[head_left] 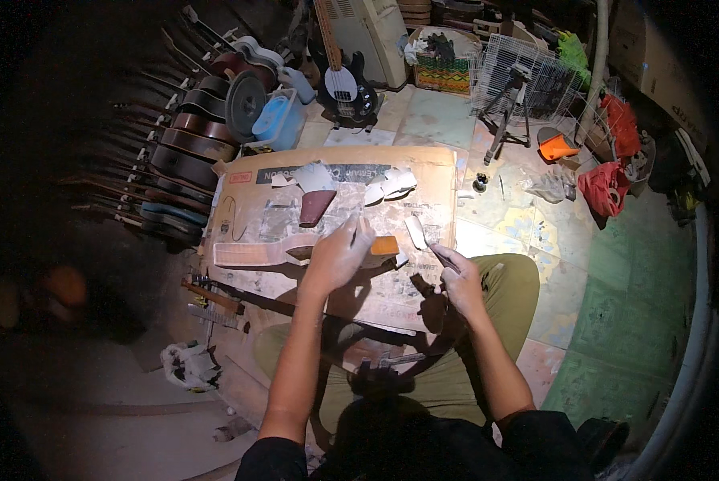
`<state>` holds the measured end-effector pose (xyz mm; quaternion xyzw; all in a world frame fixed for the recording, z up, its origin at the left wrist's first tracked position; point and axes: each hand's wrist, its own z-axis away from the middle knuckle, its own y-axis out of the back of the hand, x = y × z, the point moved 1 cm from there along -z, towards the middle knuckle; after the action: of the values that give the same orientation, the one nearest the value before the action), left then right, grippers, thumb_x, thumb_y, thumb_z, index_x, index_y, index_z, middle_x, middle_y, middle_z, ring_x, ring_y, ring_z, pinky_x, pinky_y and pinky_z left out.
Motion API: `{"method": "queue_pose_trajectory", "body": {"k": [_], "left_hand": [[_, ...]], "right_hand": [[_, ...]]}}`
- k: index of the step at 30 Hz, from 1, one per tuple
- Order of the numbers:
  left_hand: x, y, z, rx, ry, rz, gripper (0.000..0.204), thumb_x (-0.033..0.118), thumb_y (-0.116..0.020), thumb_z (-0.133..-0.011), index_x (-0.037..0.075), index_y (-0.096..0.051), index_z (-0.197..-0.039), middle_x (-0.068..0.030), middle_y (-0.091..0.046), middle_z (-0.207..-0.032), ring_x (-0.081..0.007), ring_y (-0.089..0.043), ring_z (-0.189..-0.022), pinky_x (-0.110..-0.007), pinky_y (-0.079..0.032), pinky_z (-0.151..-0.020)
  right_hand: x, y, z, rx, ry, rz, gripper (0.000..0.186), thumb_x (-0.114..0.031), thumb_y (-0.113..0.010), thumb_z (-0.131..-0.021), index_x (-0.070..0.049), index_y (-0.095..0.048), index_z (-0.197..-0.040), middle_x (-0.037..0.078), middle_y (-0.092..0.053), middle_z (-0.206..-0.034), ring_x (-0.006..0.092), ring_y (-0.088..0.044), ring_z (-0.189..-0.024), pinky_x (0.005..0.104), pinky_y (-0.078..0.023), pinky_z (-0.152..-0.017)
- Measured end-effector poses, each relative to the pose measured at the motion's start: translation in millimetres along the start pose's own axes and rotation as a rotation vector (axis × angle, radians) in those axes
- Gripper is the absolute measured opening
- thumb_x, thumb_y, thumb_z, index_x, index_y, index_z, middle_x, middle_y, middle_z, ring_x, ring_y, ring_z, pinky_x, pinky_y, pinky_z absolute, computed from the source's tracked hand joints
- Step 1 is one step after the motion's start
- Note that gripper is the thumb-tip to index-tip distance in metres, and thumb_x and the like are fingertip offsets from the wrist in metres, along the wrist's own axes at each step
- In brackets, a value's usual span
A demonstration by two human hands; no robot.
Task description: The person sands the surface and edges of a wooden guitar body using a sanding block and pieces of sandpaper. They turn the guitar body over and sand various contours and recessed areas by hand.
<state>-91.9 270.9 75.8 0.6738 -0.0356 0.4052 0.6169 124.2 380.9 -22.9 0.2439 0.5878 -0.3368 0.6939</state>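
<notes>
Big flat cardboard sheet (424, 172) spread over the tiled floor in the middle of the frame. Row of guitars (185, 140) leaning in the dark at upper left. Wire cage (528, 72) at upper right, with a small tripod (508, 112) in front. Long pale wooden guitar neck (255, 252) lying on the cardboard, its long side running left to right, thin end toward the left of the frame. Dark red pointed piece (315, 205) just above it. White cut-out bits (390, 186) near the top middle of the cardboard.

Left hand (337, 258) pressed down on the right end of the guitar neck, fingers spread flat, a small orange block (384, 245) peeking out just beside the fingertips. Right hand (458, 280) a bit to the right, closed around a thin tool (433, 244) with a pale flat blade pointing up and left, toward the orange block.

Guitar neck to the left of the tool, blade tip close to the block but apart. Left hand already on the wood; right hand nearer the blade end.
</notes>
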Motion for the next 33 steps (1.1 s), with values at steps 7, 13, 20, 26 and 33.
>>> {"method": "queue_pose_trajectory", "body": {"k": [7,13,20,26,33], "left_hand": [[-28.2,-2.5,-13.6,-0.082,0.176,-0.053,0.043,0.032,-0.038,-0.105,-0.002,-0.062,-0.115,-0.0229,-0.066,-0.106,-0.0311,-0.063,-0.099,-0.037,-0.046,-0.089],[-33.3,-15.2,-9.9,0.146,-0.074,0.170,0.043,0.029,-0.035,-0.106,-0.002,-0.059,-0.123,-0.0210,-0.065,-0.112,-0.0311,-0.061,-0.103,-0.037,-0.044,-0.096],[-4.0,-8.4,10.7,-0.028,-0.065,0.238,0.047,0.033,-0.070,-0.087,0.000,-0.058,-0.118,-0.0247,-0.061,-0.115,-0.0332,-0.062,-0.106,-0.039,-0.047,-0.091],[-4.5,3.9,-0.6,-0.258,0.068,-0.493,0.058,0.031,-0.081,-0.066,0.008,-0.059,-0.115,-0.0228,-0.068,-0.094,-0.0426,-0.065,-0.092,-0.046,-0.053,-0.079],[-39.0,-12.9,9.5,-0.174,-0.037,-0.445,0.055,0.030,-0.081,-0.059,0.008,-0.059,-0.104,-0.0231,-0.067,-0.082,-0.0443,-0.065,-0.083,-0.051,-0.051,-0.071]], "right_hand": [[87.6,-16.1,-19.6,0.132,0.099,-0.104,0.051,0.008,-0.042,-0.077,0.007,-0.061,-0.125,0.014,-0.065,-0.123,0.0154,-0.065,-0.097,0.0241,-0.051,-0.081],[87.8,-28.5,-17.8,0.094,-0.074,-0.258,0.055,0.012,-0.039,-0.076,0.007,-0.057,-0.128,0.015,-0.061,-0.131,0.0186,-0.061,-0.116,0.0237,-0.052,-0.081],[72.5,-29.4,-15.5,0.071,-0.211,-0.409,0.059,0.013,-0.040,-0.075,0.008,-0.054,-0.132,0.016,-0.058,-0.135,0.0220,-0.056,-0.125,0.0297,-0.043,-0.104],[-2.0,-83.2,1.0,-0.165,-0.026,-0.502,0.064,0.011,-0.038,-0.082,0.001,-0.043,-0.145,0.018,-0.039,-0.153,0.0232,-0.052,-0.129,0.0251,-0.056,-0.078],[84.1,-119.5,-7.8,-0.149,0.178,0.457,0.047,0.001,-0.044,-0.086,-0.001,-0.055,-0.132,0.021,-0.053,-0.137,0.0345,-0.065,-0.105,0.0410,-0.055,-0.080]]}}
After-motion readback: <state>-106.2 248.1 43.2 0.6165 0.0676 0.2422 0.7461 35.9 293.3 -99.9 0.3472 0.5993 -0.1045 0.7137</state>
